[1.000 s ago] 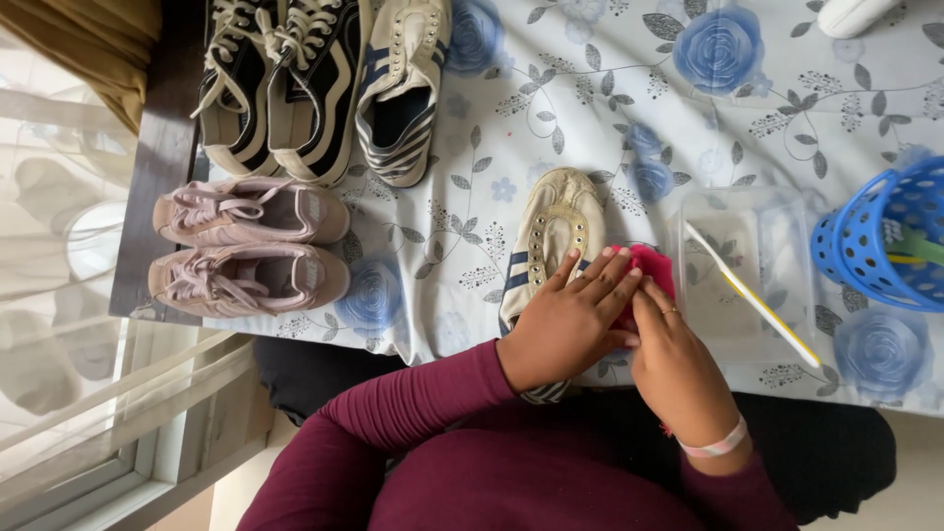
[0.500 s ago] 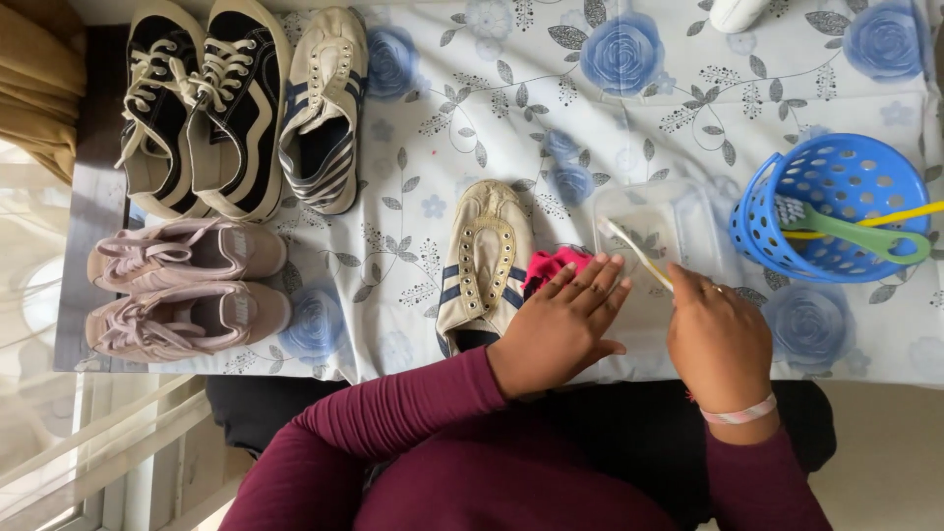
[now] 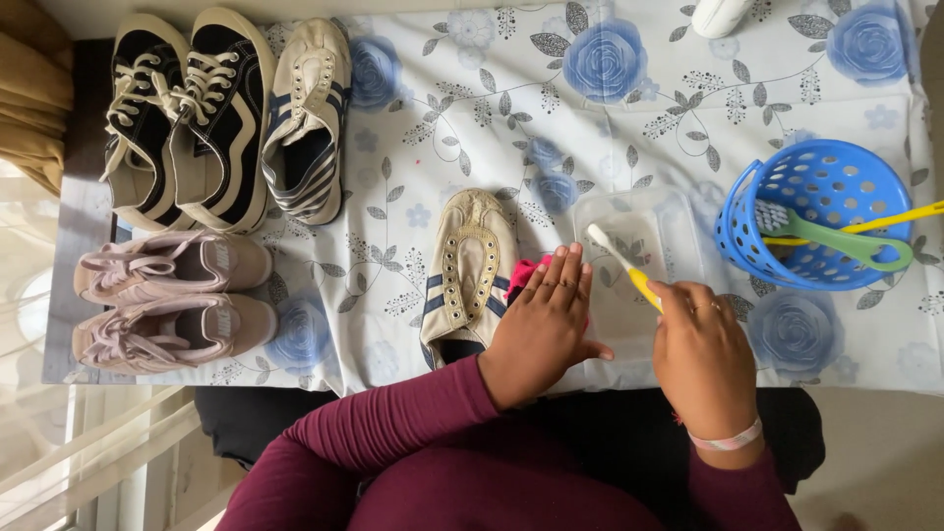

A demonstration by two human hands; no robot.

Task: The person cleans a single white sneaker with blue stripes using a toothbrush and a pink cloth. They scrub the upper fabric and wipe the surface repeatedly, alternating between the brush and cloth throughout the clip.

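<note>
A cream shoe with dark blue stripes (image 3: 466, 275) lies toe-away on the flowered tablecloth (image 3: 492, 128). My left hand (image 3: 544, 329) rests flat beside its right side, fingers pressed on a pink cloth (image 3: 521, 275). My right hand (image 3: 700, 354) grips a yellow-handled toothbrush (image 3: 621, 264), bristles pointing up-left over a clear plastic tray (image 3: 639, 265). Both arms wear maroon sleeves.
A blue perforated basket (image 3: 821, 211) at right holds a green brush and a yellow-handled tool. At left stand a black-and-white sneaker pair (image 3: 187, 118), a matching cream striped shoe (image 3: 307, 118) and a pink sneaker pair (image 3: 167, 300). A white object (image 3: 723, 15) sits at the far edge.
My right hand has come away from the shoe and cloth and lifted the toothbrush from the tray. My left hand stays on the pink cloth. The view has shifted right.
</note>
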